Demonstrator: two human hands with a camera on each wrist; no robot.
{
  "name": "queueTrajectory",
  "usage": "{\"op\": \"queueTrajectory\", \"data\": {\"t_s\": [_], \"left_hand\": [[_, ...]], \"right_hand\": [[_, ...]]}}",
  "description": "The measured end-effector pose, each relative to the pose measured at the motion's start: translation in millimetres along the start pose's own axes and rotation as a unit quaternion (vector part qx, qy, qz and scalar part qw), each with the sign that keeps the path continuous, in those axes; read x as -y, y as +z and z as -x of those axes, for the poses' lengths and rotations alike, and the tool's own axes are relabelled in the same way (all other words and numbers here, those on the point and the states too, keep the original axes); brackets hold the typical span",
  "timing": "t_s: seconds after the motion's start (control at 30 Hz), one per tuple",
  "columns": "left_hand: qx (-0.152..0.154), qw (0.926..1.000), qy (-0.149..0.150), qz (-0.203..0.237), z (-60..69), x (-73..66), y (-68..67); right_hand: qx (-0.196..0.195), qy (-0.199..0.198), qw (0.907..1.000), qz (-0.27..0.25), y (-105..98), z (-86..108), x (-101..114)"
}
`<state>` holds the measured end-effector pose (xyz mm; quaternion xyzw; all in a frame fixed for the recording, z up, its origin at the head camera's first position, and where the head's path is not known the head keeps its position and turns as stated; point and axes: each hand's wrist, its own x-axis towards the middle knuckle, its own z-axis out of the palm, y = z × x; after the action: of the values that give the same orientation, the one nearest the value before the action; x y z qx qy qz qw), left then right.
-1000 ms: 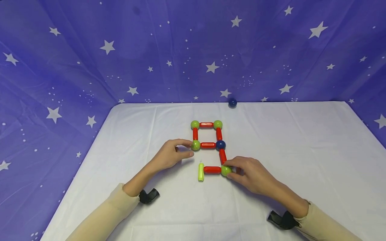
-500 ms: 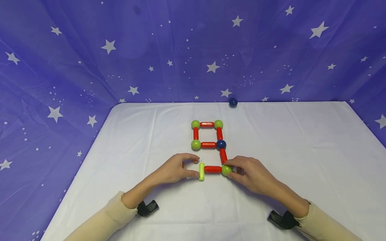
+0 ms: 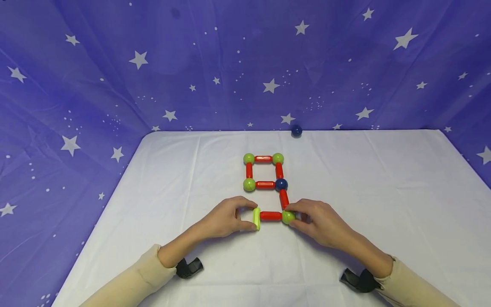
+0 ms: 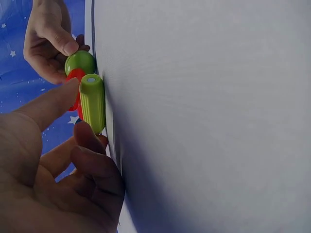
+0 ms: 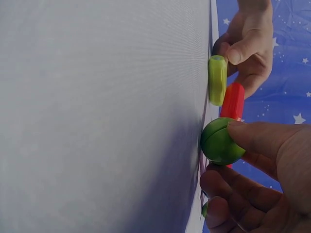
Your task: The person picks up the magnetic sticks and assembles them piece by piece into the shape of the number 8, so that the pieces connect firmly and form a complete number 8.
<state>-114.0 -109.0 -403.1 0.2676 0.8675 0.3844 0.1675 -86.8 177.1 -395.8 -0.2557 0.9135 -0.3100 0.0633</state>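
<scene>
On the white cloth lies a frame of red magnetic rods and balls. My left hand (image 3: 224,218) pinches a yellow-green rod (image 3: 256,218) by its two ends, thumb on the near one. A red rod (image 3: 270,216) runs from beside that rod's middle to a green ball (image 3: 287,218), which my right hand (image 3: 320,222) holds between thumb and fingers. From this ball another red rod (image 3: 284,198) leads up to a blue ball (image 3: 281,184), a corner of the red square. The right wrist view shows the yellow-green rod (image 5: 217,80) beyond the green ball (image 5: 221,141).
Green balls form the square's other corners, one being the left near ball (image 3: 249,184). A loose blue ball (image 3: 296,131) sits at the table's far edge, before a purple star-patterned cloth (image 3: 245,64). Black wrist devices (image 3: 189,268) are on both arms.
My left hand has left the square's near left green ball, come toward me, and closed its thumb and finger on the yellow-green rod. My right hand stays at its green ball.
</scene>
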Motion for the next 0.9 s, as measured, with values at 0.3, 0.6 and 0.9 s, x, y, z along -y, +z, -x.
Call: {"op": "queueTrajectory", "data": {"t_s": [0.3,0.6,0.9], "left_hand": [[0.002,0.9992,0.012,-0.037,0.2,-2.0,2.2],[-0.002,0.9984,0.013,-0.054,0.0,-2.8,1.7],[-0.024,0.9990,0.022,-0.031,-0.1,2.4,-3.2]], "right_hand": [[-0.002,-0.001,1.0000,0.002,0.5,0.3,0.6],[-0.002,0.004,1.0000,0.002,0.7,0.2,0.7],[-0.003,0.006,1.0000,-0.003,0.7,0.6,0.7]]}}
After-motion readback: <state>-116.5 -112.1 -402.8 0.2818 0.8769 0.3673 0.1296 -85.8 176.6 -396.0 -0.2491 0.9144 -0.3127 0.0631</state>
